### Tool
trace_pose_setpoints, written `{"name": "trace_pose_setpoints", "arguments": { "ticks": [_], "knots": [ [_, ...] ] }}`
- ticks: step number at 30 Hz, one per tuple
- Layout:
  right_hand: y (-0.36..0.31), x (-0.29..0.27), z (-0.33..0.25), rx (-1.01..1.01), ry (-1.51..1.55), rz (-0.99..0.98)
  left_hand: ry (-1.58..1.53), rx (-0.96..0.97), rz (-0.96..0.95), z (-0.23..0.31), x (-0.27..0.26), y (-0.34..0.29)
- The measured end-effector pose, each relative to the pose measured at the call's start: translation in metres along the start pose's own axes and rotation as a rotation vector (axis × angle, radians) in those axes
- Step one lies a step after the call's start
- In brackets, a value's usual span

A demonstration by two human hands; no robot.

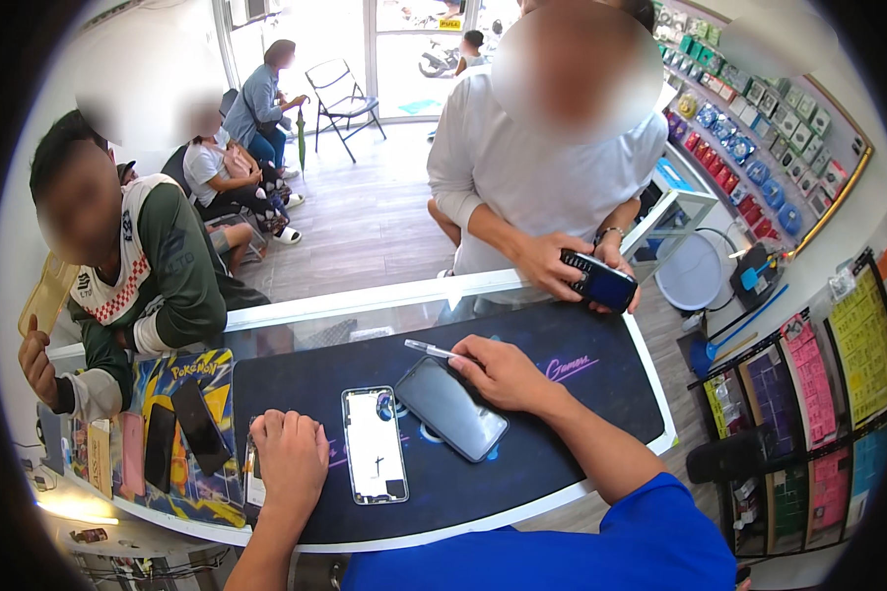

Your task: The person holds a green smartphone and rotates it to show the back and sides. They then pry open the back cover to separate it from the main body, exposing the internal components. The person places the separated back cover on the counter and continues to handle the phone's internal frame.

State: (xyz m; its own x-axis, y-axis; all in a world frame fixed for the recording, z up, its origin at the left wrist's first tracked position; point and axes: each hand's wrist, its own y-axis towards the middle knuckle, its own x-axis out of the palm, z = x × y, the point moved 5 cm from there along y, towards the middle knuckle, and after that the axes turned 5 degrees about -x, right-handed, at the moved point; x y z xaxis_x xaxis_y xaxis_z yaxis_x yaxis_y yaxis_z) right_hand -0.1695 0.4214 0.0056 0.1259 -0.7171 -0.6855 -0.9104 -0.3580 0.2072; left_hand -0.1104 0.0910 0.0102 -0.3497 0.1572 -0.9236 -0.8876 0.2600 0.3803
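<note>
My right hand point(501, 372) is closed on a clear-barrelled pen point(430, 349), its tip pointing left. Just below it a dark smartphone point(453, 409) lies slanted on the black mat point(315, 366). To that phone's left is a white smartphone back housing point(375, 448) with a round cutout near its top. My left hand point(289, 455) rests palm down at the mat's left side, fingers slightly bent and apart. A thin pale and dark item point(254, 483) shows partly beside that hand; I cannot make out what it is.
Several phones, including a black one point(200, 426) and a pink one point(133, 453), lie left on a yellow-blue mat point(229, 497). Across the counter, a person in white point(547, 187) holds a keypad device point(601, 283). Another person point(172, 256) leans on the left. A folding chair point(343, 103) stands behind.
</note>
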Motion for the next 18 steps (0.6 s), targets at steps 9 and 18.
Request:
{"name": "trace_pose_setpoints", "arguments": {
  "ticks": [9,18],
  "knots": [
    [-0.001,-0.003,-0.001,0.025,0.001,-0.01,-0.324,-0.033,-0.101,0.024,-0.038,0.015],
    [-0.001,-0.002,-0.01,0.064,-0.012,0.029,-0.492,0.017,-0.159,0.058,-0.026,0.0]
  ]
}}
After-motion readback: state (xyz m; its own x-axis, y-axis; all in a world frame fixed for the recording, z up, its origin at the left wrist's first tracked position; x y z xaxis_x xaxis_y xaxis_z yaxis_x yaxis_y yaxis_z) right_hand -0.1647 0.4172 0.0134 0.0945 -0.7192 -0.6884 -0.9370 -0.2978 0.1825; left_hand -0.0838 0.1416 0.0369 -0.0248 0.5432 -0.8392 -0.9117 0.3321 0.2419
